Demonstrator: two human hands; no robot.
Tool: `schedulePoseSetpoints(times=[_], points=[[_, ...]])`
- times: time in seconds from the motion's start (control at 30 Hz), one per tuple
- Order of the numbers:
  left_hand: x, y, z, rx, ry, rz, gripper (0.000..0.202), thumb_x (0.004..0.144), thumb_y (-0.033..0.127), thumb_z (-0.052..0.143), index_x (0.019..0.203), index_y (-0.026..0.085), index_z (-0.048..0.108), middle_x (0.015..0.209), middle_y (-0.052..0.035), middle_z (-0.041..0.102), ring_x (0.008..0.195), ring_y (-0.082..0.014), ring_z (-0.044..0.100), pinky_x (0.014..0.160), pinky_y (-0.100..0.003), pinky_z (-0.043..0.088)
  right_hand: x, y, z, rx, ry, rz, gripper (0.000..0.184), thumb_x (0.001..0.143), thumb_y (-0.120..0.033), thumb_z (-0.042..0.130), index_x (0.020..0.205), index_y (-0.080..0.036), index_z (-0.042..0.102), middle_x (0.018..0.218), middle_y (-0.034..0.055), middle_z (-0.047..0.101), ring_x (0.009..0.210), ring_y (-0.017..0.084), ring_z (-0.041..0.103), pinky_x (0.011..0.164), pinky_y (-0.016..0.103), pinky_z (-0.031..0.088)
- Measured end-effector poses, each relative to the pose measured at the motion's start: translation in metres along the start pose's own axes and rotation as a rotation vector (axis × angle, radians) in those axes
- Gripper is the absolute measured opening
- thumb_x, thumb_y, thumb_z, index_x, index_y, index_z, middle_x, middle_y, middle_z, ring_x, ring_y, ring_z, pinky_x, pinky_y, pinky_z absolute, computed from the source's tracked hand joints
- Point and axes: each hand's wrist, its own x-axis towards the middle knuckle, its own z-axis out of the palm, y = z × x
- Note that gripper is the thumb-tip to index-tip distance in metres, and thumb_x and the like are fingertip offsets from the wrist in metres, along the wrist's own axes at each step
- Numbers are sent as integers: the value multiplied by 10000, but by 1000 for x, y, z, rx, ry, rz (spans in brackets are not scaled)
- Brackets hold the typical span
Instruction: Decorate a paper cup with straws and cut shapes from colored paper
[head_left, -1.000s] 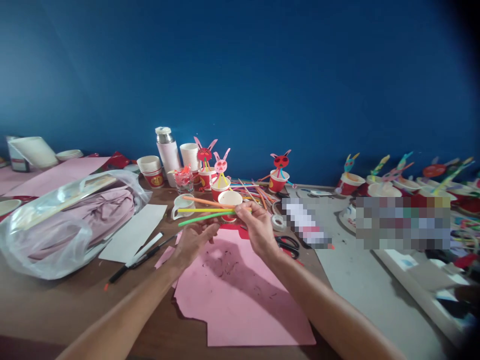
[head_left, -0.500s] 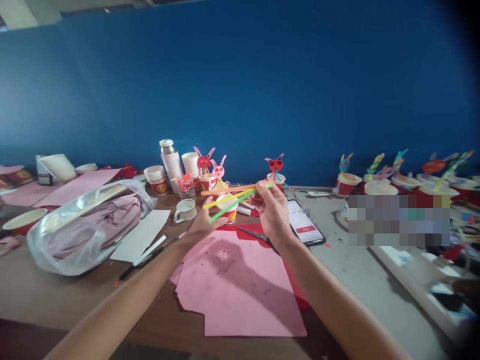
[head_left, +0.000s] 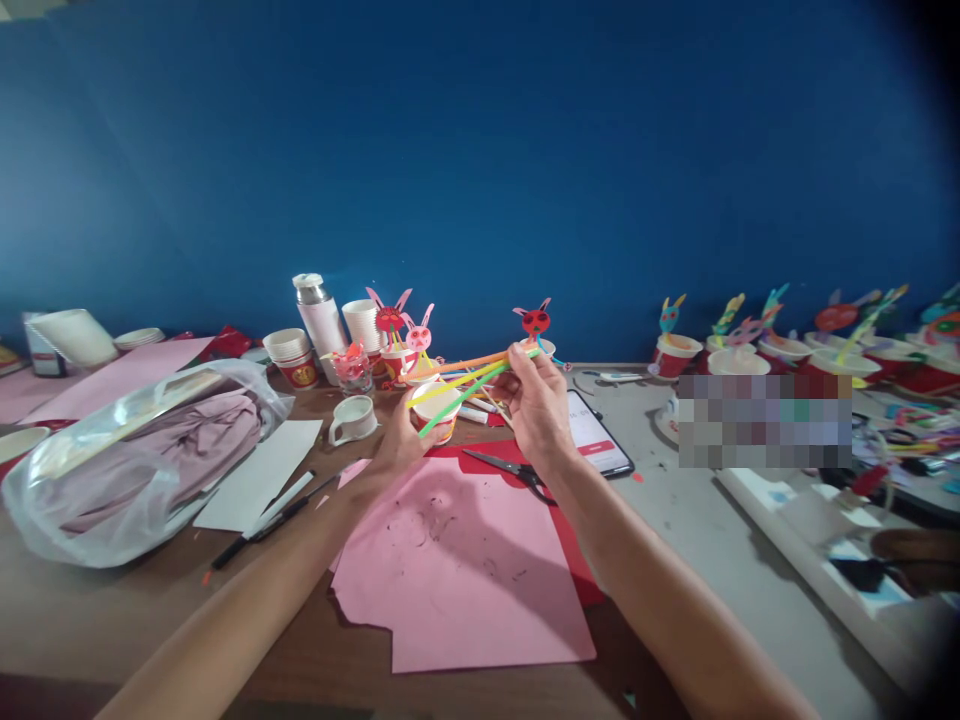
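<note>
Arranging coloured sticks (head_left: 465, 382) above the desk (head_left: 315, 655) appears underway: right hand (head_left: 541, 402) pinches their gathered ends; grip of left hand (head_left: 402, 437) cannot be determined. Next move likely requires steady pinching.

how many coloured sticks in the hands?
3: orange stick, yellow stick, green stick, fanned from the right hand toward the left hand. Fingers may hide more.
</note>
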Motion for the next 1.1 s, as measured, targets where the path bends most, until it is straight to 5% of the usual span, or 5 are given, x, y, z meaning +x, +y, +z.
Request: schedulePoseSetpoints(times=[0.23, 0.43, 0.67, 1.1], points=[[-55, 2, -31, 176, 24, 134, 634, 657, 341, 694, 1206, 186, 415, 1103, -102, 586, 1016, -247, 565, 879, -402, 454, 2, 6, -2, -58, -55, -6, 200, 790, -396, 581, 759, -215, 503, 617, -61, 486, 473, 54, 463, 456, 177, 424], [-96, 18, -28, 52, -78, -86, 654, 668, 358, 690, 1208, 195, 359, 1113, -92, 570, 1026, -234, 563, 862, -370, 464, -10, 0, 4, -279, -193, -95, 184, 820, -393, 561, 797, -219, 509, 648, -46, 474, 478, 59, 452, 407, 177, 387], [-91, 18, -31, -41, -164, -170, 602, 642, 368, 703, 1134, 189, 406, 1094, -93, 569, 993, -245, 570, 837, -384, 478, -26, -1, 15, -598, -325, -178, 133, 841, -340, 540, 806, -212, 523, 729, -20, 500, 524, 77, 454, 458, 211, 408], [-81, 20, -38, -104, -54, -270, 657, 642, 367, 717, 1196, 183, 416, 1143, -95, 580, 1037, -233, 559, 862, -357, 457, -31, 4, 12, -807, -384, -351, 22, 845, -240, 526, 845, -224, 510, 832, 18, 553, 658, 133, 526, 588, 277, 439]])
